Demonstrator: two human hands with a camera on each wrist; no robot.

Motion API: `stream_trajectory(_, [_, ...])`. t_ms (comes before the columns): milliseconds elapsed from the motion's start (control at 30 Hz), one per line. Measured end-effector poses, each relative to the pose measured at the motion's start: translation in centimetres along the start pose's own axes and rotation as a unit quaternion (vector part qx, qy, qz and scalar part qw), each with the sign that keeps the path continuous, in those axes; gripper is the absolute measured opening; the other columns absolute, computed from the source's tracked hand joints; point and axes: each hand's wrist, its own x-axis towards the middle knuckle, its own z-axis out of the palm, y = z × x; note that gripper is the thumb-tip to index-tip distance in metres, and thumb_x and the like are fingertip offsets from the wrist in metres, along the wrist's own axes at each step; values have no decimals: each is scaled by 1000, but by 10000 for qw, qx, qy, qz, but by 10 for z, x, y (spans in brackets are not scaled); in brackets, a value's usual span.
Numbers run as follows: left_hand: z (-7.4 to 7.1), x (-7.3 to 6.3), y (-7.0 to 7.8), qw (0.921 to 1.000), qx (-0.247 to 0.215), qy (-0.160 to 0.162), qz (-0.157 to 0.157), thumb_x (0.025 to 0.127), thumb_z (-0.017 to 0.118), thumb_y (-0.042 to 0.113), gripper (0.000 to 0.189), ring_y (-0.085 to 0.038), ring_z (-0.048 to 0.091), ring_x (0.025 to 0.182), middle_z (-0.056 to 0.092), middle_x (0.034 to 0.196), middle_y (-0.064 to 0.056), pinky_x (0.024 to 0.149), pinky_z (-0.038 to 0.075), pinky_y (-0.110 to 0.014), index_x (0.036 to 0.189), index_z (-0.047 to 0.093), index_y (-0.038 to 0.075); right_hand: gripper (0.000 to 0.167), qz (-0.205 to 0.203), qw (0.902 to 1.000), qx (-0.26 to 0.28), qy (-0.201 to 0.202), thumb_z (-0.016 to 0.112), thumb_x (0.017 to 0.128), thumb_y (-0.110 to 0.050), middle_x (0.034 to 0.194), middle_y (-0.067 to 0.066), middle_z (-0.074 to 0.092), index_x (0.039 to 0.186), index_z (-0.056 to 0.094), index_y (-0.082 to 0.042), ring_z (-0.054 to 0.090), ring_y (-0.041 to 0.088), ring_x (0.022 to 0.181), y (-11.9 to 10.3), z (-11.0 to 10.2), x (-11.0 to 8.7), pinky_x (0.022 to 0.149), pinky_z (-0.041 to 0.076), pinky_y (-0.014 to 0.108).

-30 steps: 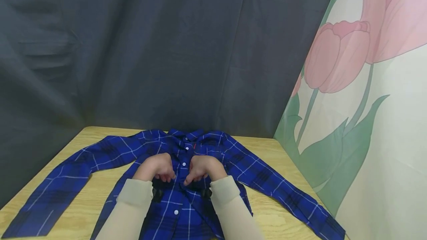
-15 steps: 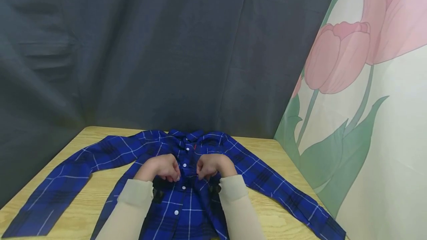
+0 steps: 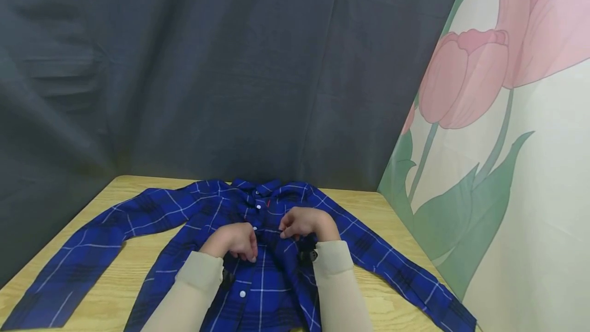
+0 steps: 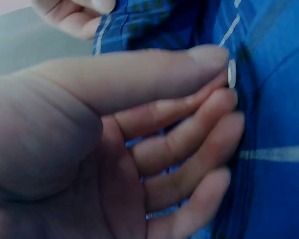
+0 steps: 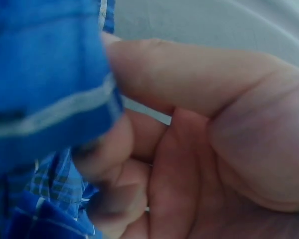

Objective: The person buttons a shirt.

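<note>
A blue plaid long-sleeved shirt [image 3: 276, 270] lies on the table, collar away from me, sleeves spread to both sides. My left hand [image 3: 234, 241] is over its front placket. In the left wrist view, the thumb and fingertips pinch at a small white button [image 4: 232, 73], seen edge-on; in the head view these fingertips hide it. My right hand [image 3: 305, 222], up and to the right, pinches the edge of the other front panel [image 5: 50, 69] between thumb and fingers. That panel is lifted and folded toward the right. Lower on the placket, another white button [image 3: 242, 294] shows.
The wooden table [image 3: 147, 260] shows around the shirt. A dark curtain [image 3: 221, 65] hangs behind it, and a wall panel with painted tulips [image 3: 465, 76] stands at the right. The right sleeve [image 3: 392, 260] reaches toward the table's right edge.
The right hand has moved up and to the right, drawing the panel's edge away from the buttons. The left hand has shifted down and slightly right along the placket.
</note>
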Motion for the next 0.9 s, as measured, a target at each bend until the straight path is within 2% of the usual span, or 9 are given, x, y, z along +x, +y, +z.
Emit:
stream_trajectory(167, [4,3,4,9994,278,128,-132,80,90,4,16,-11,61,60,71,64,1,52,44,-23,70,78,10,18,-45,9999,95,75,72,105,-23,77,-3,58,91,75,-12,55,16,73,0,-1,1,69,46,28])
stream_trajectory(300, [4,4,4,9993,305,138,-154,81,90,4,17,-11,67,60,74,65,0,53,43,-22,70,79,9,21,-85,9999,25,113,70,106,-23,75,-4,56,88,74,-14,53,14,71,-1,-1,2,68,44,27])
stream_trajectory(400, [-2,1,0,9998,-39,208,-40,82,89,3,14,-12,72,63,77,68,-1,56,45,-22,72,79,8,17,-119,9997,90,171,69,107,-20,77,-3,56,93,76,-13,53,14,71,-1,-1,3,68,45,27])
stream_trajectory(533, [-19,-8,-12,9971,-660,353,170,86,87,9,6,-12,67,68,75,73,1,61,48,-24,83,82,8,13,-252,9991,204,291,69,106,-18,77,-3,57,99,78,-12,53,14,70,-4,-1,6,67,46,26])
stream_trajectory(633, [-33,-16,-18,9934,-1002,524,183,90,85,15,6,-14,63,72,74,77,0,65,50,-26,91,84,9,17,-355,9985,157,393,71,105,-21,72,-5,55,91,76,-13,51,12,65,-9,1,8,63,43,25])
stream_trajectory(733, [-42,-21,-20,9888,-1301,707,171,91,83,16,10,-14,64,73,75,78,0,66,50,-26,94,85,7,30,-463,9978,69,468,71,105,-21,64,-6,48,76,68,-13,45,11,57,-19,6,12,58,37,24])
stream_trajectory(900, [-41,-19,-16,9786,-1860,878,78,89,83,14,11,-10,66,69,75,73,3,62,50,-22,94,85,4,35,-336,9969,126,705,74,99,-15,56,-8,46,65,63,-14,43,8,51,-39,19,15,53,38,21])
